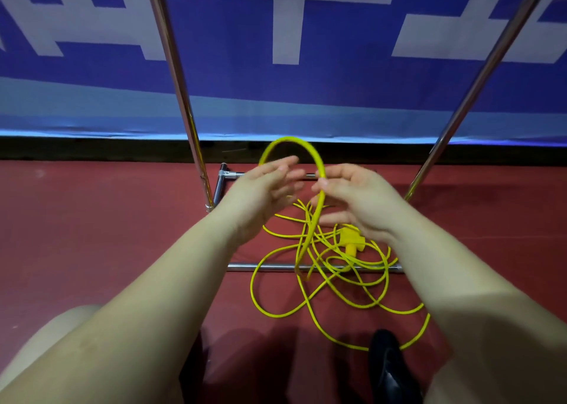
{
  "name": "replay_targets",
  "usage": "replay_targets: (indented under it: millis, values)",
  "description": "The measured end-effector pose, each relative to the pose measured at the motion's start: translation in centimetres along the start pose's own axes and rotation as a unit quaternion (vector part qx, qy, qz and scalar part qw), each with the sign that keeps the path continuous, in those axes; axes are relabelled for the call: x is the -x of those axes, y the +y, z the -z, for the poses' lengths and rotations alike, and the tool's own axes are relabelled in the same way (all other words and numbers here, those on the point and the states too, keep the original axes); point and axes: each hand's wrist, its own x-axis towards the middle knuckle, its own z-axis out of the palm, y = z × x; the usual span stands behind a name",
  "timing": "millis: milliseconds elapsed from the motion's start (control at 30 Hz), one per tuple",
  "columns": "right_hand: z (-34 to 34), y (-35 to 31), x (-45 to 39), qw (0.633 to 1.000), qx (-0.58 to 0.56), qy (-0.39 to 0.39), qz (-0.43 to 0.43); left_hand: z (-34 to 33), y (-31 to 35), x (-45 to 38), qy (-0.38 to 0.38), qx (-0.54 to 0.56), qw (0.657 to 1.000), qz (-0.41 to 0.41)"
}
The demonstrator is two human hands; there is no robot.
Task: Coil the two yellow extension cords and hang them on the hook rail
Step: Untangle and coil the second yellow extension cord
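At the middle of the frame the person's right hand [352,198] pinches a raised loop of yellow extension cord [294,145] between thumb and fingers, and the loop arches up toward the dark strip at the foot of the wall. The left hand [260,188] is just beside it, fingers stretched out and blurred; I cannot tell whether they touch the cord, but they are not wrapped around it. Below the hands, the rest of the cord [322,284] lies in a loose tangle on the red floor [92,219], draped across the lower bar of a chrome rack [196,145]. A yellow plug [351,241] sits in the tangle, under the right wrist. A black shoe [386,370] shows at the bottom edge, right of center. A blue and white banner [276,35] fills the top.
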Motion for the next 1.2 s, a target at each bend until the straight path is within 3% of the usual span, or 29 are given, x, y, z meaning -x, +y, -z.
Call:
replay_targets:
  millis: [133,233,300,467,600,733,800,867,933,1033,1100,1200]
  values:
    - [1.2,-1.0,-0.4,0.977,-0.189,0.100,-0.018,-1.0,-1.5,0.8,-0.122,-0.166,0.976,0.072]
    - [1.9,-1.1,-0.6,0.954,-0.265,0.141,-0.020,-1.2,-1.6,1.1,-0.156,-0.266,0.951,0.032]
    - [1.8,-1.1,-0.7,0.951,-0.281,0.130,-0.017,-1.3,-1.3,1.1,-0.148,-0.274,0.950,0.021]
    - [1.2,-0.6,-0.3,0.984,-0.150,0.088,-0.042,-1.1,-0.7,0.8,-0.019,-0.122,0.992,0.001]
    - [0.6,0.4,-0.1,0.997,-0.002,0.023,-0.072,-0.9,-0.4,0.4,0.050,-0.016,0.999,-0.011]
    - [-0.5,1.3,0.6,0.967,0.226,-0.096,-0.070,-0.7,0.0,0.2,0.068,0.064,0.996,-0.003]
    - [-0.8,1.4,0.8,0.962,0.232,-0.129,-0.063,-0.6,0.1,0.0,0.074,0.090,0.993,-0.009]
    - [-0.8,1.0,0.9,0.970,0.200,-0.123,-0.058,-0.5,0.3,-0.1,0.068,0.081,0.994,-0.017]
    - [-0.6,0.3,0.8,0.981,0.171,-0.078,-0.051,-0.6,0.1,-0.2,0.046,0.004,0.999,-0.022]
    - [0.4,-0.7,0.1,0.997,-0.060,0.026,-0.048,-1.1,-1.1,0.3,-0.031,-0.145,0.989,0.020]
    - [1.2,-1.1,-0.4,0.966,-0.231,0.099,-0.058,-1.7,-2.1,0.7,-0.083,-0.203,0.974,0.058]
    - [2.2,-1.2,-0.8,0.914,-0.359,0.173,-0.072,-2.4,-2.8,1.2,-0.132,-0.226,0.963,0.068]
